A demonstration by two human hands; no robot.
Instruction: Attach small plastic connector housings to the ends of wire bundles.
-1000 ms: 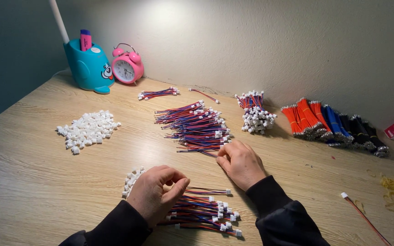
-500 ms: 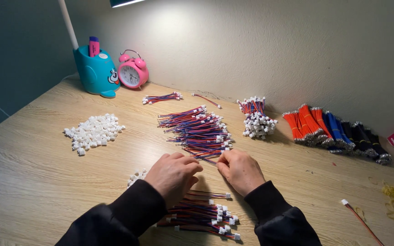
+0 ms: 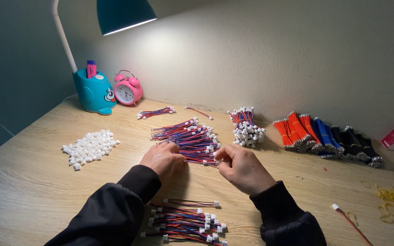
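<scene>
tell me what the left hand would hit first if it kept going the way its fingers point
Probably the big pile of red and blue wires: the left hand points up and right and already touches its near edge. Depth is hard to judge.

Red-and-blue wires (image 3: 192, 139), white connectors (image 3: 89, 146), pink clock (image 3: 127, 89), seemingly teal lamp base (image 3: 94, 93).

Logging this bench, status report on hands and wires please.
Left hand and right hand pinch one thin red-blue wire lead. Big loose pile of red-blue leads directly behind. Nothing blocking.
</scene>
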